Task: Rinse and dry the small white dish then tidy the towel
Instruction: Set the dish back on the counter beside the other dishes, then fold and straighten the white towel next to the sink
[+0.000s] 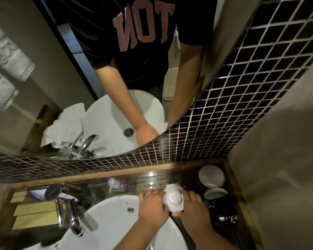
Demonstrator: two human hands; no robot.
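The small white dish (174, 197) is round and shiny, and it rests on a white towel (172, 188) bunched beneath and around it. Both are held above the right rim of the white sink (114, 226). My left hand (152, 207) grips the dish and cloth from the left, with its fingers against the dish edge. From the right, my right hand (194, 209) holds the towel, its thumb tucked under the cloth. The mirror (116, 87) reflects a second crumpled white towel beside the tap.
A chrome tap (69, 219) stands at the sink's left. A pump bottle (114, 184) sits on the wooden ledge behind. Two round lidded jars (211, 175) and a glossy black object (224, 216) fill the right corner. Patterned towels (5, 56) hang at the upper left.
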